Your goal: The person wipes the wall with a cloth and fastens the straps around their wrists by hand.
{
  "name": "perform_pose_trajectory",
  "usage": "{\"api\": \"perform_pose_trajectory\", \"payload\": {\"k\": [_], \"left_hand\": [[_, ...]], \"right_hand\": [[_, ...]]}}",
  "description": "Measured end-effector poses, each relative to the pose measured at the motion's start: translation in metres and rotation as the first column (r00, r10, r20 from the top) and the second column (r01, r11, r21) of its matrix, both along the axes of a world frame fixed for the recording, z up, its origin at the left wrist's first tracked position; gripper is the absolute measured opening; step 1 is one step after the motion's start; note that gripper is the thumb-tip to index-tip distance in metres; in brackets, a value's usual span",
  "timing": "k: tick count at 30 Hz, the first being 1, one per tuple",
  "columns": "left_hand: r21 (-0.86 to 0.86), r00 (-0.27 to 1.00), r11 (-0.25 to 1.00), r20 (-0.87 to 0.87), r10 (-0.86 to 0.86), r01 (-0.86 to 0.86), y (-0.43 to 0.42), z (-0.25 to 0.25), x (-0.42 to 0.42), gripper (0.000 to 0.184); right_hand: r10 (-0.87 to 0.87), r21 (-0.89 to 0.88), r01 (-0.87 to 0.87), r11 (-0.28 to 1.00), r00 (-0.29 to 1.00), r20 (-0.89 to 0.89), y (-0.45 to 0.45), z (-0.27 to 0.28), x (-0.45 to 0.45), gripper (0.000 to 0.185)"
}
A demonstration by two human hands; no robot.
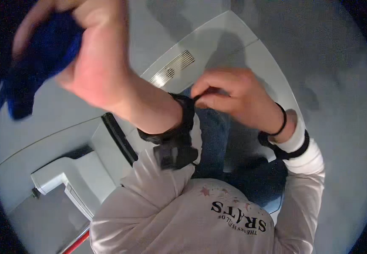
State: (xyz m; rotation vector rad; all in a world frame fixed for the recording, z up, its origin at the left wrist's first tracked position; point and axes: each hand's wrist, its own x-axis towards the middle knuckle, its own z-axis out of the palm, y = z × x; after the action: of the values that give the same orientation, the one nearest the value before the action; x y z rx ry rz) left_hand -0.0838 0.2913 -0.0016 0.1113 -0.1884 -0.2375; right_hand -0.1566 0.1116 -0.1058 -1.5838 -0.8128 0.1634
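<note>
My left hand (pixel 97 63) is raised at the upper left, its fingers curled round a dark blue cloth (pixel 44 55) that hangs down to the left. The hand and cloth are partly smeared by motion. On my left wrist sits a black strap with a boxy black device (pixel 175 154). My right hand (pixel 234 95) is at the centre, thumb and fingers pinched on the loose end of that wrist strap (pixel 187 110). A thin black band (pixel 281 120) and a wider black strap (pixel 297 148) circle my right wrist and sleeve.
Beyond my hands lies a pale panel (pixel 268 63) with a slotted metal grille (pixel 173 67). At the lower left stands a white angular fixture (pixel 82 173), with a red strip (pixel 77 243) below it. A black edge strip (pixel 118 137) runs beside my left sleeve.
</note>
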Motion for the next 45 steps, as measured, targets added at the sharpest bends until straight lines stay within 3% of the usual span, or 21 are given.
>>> {"api": "perform_pose_trajectory", "payload": {"k": [1,3,6,9,12,16,19,21,22,24,25,26,28,32,34,35,37,40,43,45], "left_hand": [[0.034,1.0,0.999,0.025,0.014,-0.015,0.01,0.001,0.0,0.008],[0.115,0.996,0.992,0.077,0.041,-0.049,0.029,0.005,-0.002,0.008],[0.205,0.989,0.974,0.127,0.069,-0.094,0.051,0.012,-0.009,0.008],[0.288,0.98,0.948,0.175,0.09,-0.139,0.076,0.02,-0.013,0.008],[0.334,0.974,0.928,0.206,0.099,-0.165,0.089,0.025,-0.018,0.008],[0.418,0.963,0.886,0.248,0.102,-0.202,0.119,0.036,-0.024,0.009],[0.454,0.961,0.866,0.263,0.092,-0.207,0.128,0.04,-0.027,0.009],[0.475,0.959,0.854,0.27,0.089,-0.213,0.132,0.041,-0.027,0.009],[0.482,0.959,0.85,0.27,0.088,-0.213,0.131,0.039,-0.023,0.009],[0.494,0.957,0.842,0.276,0.085,-0.217,0.134,0.04,-0.028,0.01],[0.5,0.956,0.837,0.28,0.085,-0.221,0.135,0.039,-0.027,0.01],[0.508,0.955,0.832,0.286,0.082,-0.223,0.134,0.039,-0.026,0.01],[0.52,0.954,0.824,0.288,0.079,-0.225,0.132,0.038,-0.025,0.01],[0.531,0.952,0.817,0.297,0.068,-0.224,0.118,0.033,-0.021,0.011],[0.535,0.949,0.813,0.307,0.067,-0.23,0.117,0.032,-0.019,0.011],[0.545,0.95,0.806,0.305,0.067,-0.232,0.116,0.033,-0.021,0.011],[0.539,0.949,0.809,0.306,0.068,-0.232,0.116,0.03,-0.017,0.011],[0.551,0.949,0.8,0.309,0.066,-0.235,0.121,0.032,-0.016,0.012],[0.568,0.951,0.79,0.303,0.057,-0.228,0.121,0.034,-0.016,0.012],[0.571,0.952,0.789,0.302,0.057,-0.229,0.122,0.035,-0.016,0.012]], "right_hand": [[-0.035,-0.03,0.039,0.999,0.991,0.128,0.001,0.003,-0.004,0.016],[-0.019,-0.058,0.027,0.998,0.991,0.135,-0.001,0.009,-0.016,0.014],[-0.029,-0.277,0.126,0.953,0.944,0.33,-0.006,0.025,-0.035,0.015],[-0.045,-0.212,0.146,0.966,0.908,0.416,-0.005,0.033,-0.047,0.017],[-0.016,-0.096,0.05,0.994,0.946,0.325,-0.012,0.037,-0.064,0.02],[-0.01,-0.109,0.062,0.992,0.907,0.42,-0.016,0.044,-0.071,0.019],[0.007,-0.136,0.05,0.989,0.921,0.389,-0.009,0.044,-0.07,0.019],[-0.045,-0.228,0.073,0.971,0.991,0.127,0.0,0.033,-0.068,0.02],[-0.045,-0.225,0.072,0.972,0.991,0.124,0.002,0.026,-0.055,0.02],[-0.196,-0.051,0.207,0.977,0.966,0.167,0.015,0.016,-0.048,0.021],[-0.167,-0.047,0.17,0.984,0.984,0.063,0.018,0.016,-0.045,0.02],[-0.166,-0.045,0.169,0.985,0.984,0.065,0.019,0.014,-0.043,0.02],[-0.131,0.077,0.146,0.986,0.976,-0.175,0.022,0.009,-0.04,0.021],[-0.103,0.098,0.114,0.989,0.988,-0.118,0.015,0.006,-0.036,0.021],[-0.062,0.038,0.059,0.998,0.995,0.082,0.008,0.01,-0.034,0.021],[-0.062,0.038,0.059,0.998,0.995,0.081,0.007,0.011,-0.034,0.021],[0.023,0.036,-0.018,0.999,0.99,-0.142,0.005,0.013,-0.033,0.019],[0.019,0.181,0.001,0.984,0.994,-0.11,0.009,0.007,-0.024,0.018],[0.09,0.142,-0.06,0.988,0.971,-0.22,0.007,0.01,-0.021,0.019],[0.098,0.112,-0.077,0.991,0.977,-0.191,0.007,0.012,-0.02,0.019]]}}
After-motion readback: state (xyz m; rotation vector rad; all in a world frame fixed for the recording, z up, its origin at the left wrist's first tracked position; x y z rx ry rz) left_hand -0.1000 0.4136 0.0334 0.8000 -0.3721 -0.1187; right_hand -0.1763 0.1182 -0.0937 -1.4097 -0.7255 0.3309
